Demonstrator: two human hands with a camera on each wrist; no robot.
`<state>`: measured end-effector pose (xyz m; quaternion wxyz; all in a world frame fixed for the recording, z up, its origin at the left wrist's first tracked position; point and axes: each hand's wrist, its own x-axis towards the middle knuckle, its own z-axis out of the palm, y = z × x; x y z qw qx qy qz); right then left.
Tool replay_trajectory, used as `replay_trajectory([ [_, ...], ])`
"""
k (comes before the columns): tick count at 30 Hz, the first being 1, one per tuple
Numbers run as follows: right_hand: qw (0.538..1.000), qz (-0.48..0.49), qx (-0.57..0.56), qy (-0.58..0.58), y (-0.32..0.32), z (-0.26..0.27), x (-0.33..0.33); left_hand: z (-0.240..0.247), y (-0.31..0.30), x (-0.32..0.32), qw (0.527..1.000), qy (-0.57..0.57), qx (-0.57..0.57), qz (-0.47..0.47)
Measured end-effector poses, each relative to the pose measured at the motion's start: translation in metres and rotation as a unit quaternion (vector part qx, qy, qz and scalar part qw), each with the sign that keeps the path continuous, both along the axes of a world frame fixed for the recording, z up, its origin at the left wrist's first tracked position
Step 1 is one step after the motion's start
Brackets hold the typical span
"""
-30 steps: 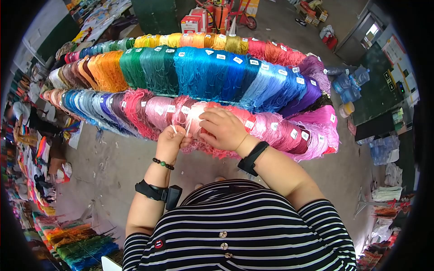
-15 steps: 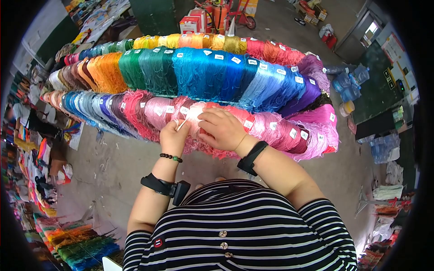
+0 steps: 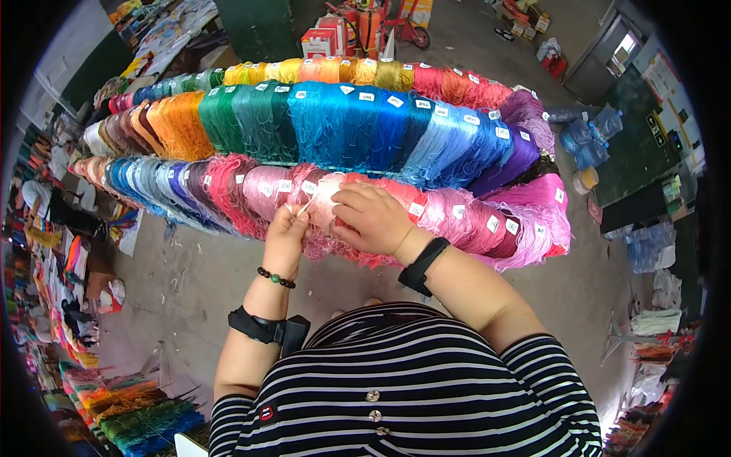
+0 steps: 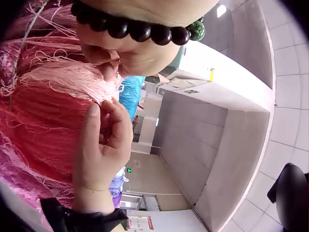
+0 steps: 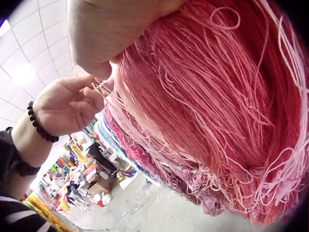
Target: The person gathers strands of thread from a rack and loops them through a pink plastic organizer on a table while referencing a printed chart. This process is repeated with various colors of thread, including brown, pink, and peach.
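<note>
Pale pink thread [image 3: 326,188] hangs as a skein among pink and coral skeins on the nearest rack row. My left hand [image 3: 285,234] is just left of it, thumb and fingertips pinching a few pale strands [image 5: 103,90] drawn out from the skein. My right hand [image 3: 371,218] lies over the skein's right side. In the left wrist view, that hand's thumb and curled forefinger grip the pale thread near its top. Coral-red thread [image 5: 203,92] fills much of the right wrist view, beside the right hand. The right fingertips are partly hidden there.
Behind are rows of blue skeins [image 3: 335,126] and yellow skeins [image 3: 282,71], many with white number tags. More pink skeins [image 3: 464,213] continue to the right. Bundles of coloured thread [image 3: 137,396] stand low at the left. Water jugs [image 3: 586,137] stand at the right.
My left hand moved up and in toward the skein, then back slightly down and left, with pale strands between its fingertips. The right hand has stayed in place on the skein.
</note>
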<state>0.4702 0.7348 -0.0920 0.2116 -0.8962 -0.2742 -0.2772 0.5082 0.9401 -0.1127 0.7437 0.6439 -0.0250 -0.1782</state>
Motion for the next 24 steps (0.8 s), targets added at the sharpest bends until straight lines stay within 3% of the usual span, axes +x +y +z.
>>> replay_trajectory([
  [2, 1.000, -0.001, -0.001, -0.002, 0.000, 0.000, 0.000, 0.009, 0.002, -0.001, 0.999, 0.039, -0.025, -0.022],
  [5, 1.000, 0.001, -0.004, -0.004, 0.000, 0.000, 0.000, 0.009, 0.005, -0.004, 0.989, -0.042, 0.137, -0.047],
  [8, 1.000, 0.005, -0.001, -0.004, 0.001, 0.000, 0.000, 0.023, 0.038, -0.009, 0.989, 0.010, 0.145, -0.024],
  [11, 1.000, 0.008, 0.003, 0.001, 0.000, 0.001, 0.000, 0.028, 0.114, -0.011, 0.993, 0.049, -0.074, 0.072],
  [13, 1.000, 0.015, 0.009, 0.001, 0.000, 0.001, 0.000, 0.033, 0.189, -0.013, 0.969, 0.049, -0.160, 0.184],
  [14, 1.000, 0.014, 0.009, 0.000, 0.000, 0.001, -0.001, 0.030, 0.245, -0.014, 0.940, 0.078, -0.244, 0.224],
  [15, 1.000, 0.014, 0.008, -0.001, 0.000, 0.001, -0.001, 0.044, 0.284, -0.021, 0.904, 0.050, -0.271, 0.328],
  [16, 1.000, 0.014, 0.008, -0.002, 0.000, 0.001, -0.001, 0.011, 0.388, -0.021, 0.901, -0.012, -0.302, 0.312],
  [17, 1.000, 0.012, 0.006, -0.002, 0.000, 0.001, 0.000, 0.032, 0.431, -0.038, 0.863, 0.022, -0.309, 0.400],
  [18, 1.000, 0.010, 0.004, -0.002, 0.000, 0.001, -0.001, -0.006, 0.532, -0.057, 0.873, -0.068, -0.222, 0.429],
  [19, 1.000, 0.008, 0.002, -0.001, 0.000, 0.001, -0.001, -0.025, 0.612, -0.074, 0.821, -0.071, -0.250, 0.509],
  [22, 1.000, 0.001, -0.005, -0.003, 0.001, -0.001, 0.000, 0.016, 0.520, -0.085, 0.705, -0.007, -0.193, 0.683],
  [24, 1.000, -0.002, -0.006, -0.004, 0.002, 0.001, -0.001, -0.028, 0.497, -0.069, 0.812, 0.016, -0.111, 0.572],
])
